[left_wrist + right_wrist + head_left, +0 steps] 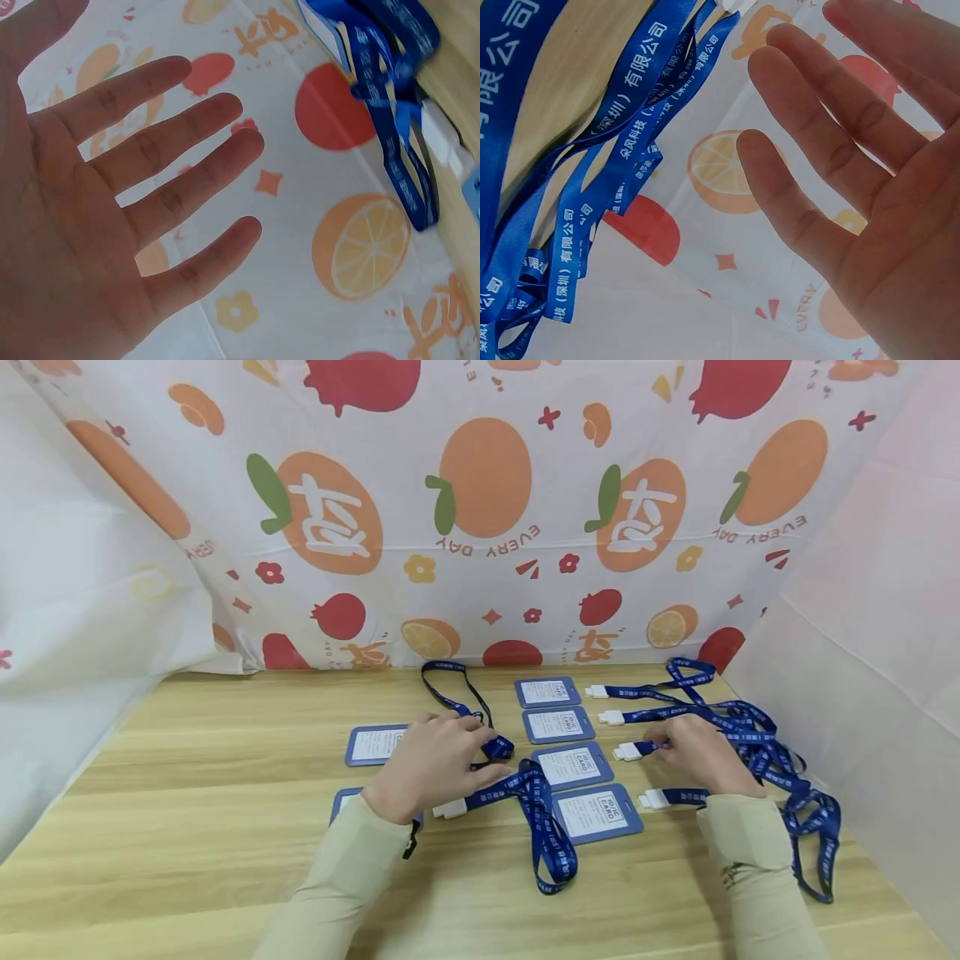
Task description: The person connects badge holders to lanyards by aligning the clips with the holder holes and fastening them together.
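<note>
My left hand [435, 760] hovers over the left side of the lanyards, its fingers spread with nothing held in the left wrist view. Beneath and beside it lie two blue card holders, the upper one [372, 744] partly covered, the lower one [343, 800] mostly hidden. Close to its fingers are a blue lanyard [551, 839] with a white clip [450, 809] and another lanyard [442, 697] behind. My right hand [693, 752] is over the right-hand lanyards, fingertips right at a blue strap [651, 747] behind a white clip [627, 752]. Its fingers look loosely extended in the right wrist view.
A column of blue card holders [573, 766] stands mid-table, each near a white clip. Looped lanyard straps [813, 814] pile up at the right beside a pale side cloth [862, 635]. A fruit-print cloth [487, 602] hangs behind the wooden table [187, 827].
</note>
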Tool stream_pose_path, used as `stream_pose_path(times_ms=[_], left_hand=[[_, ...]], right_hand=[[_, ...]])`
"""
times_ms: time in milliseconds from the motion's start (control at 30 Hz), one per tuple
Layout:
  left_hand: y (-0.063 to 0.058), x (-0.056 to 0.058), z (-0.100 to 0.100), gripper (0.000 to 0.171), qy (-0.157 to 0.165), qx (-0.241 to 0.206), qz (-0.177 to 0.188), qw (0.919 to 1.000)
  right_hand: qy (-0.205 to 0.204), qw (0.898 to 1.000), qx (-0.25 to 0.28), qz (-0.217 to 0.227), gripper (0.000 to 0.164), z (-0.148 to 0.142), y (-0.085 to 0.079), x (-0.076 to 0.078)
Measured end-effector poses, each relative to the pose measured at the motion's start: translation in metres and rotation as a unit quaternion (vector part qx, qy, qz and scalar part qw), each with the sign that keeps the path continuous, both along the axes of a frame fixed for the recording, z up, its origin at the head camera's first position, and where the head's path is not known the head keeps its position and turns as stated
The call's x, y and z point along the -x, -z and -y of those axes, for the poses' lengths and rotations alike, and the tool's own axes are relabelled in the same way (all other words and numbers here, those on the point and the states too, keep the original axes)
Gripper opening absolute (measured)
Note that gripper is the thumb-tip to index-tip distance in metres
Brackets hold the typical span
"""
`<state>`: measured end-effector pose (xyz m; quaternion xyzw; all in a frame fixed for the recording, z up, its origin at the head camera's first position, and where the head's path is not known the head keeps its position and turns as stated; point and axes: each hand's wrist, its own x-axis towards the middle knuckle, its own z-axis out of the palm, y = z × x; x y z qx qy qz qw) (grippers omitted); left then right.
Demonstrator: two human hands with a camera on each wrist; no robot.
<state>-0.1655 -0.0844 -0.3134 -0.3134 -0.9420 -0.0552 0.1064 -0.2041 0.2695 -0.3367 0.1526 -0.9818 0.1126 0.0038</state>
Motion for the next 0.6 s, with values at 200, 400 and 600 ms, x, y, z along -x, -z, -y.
stream_pose_path(times_ms=[200,400,600], left_hand=[[0.0,-0.001,-0.013,0.05,0.02,-0.016,0.0,0.9997],[-0.002,-0.002,-0.022,0.051,0.031,-0.016,-0.001,0.9994],[-0.001,-0.003,-0.027,0.052,0.025,-0.012,0.012,0.9995]], right_hand=[[-0.005,1.0,-0.002,-0.009,0.017,-0.001,0.003,0.0],[-0.008,1.0,0.0,-0.009,0.017,-0.003,0.003,0.0],[-0.012,1.0,-0.009,-0.008,0.016,-0.002,0.002,0.001]])
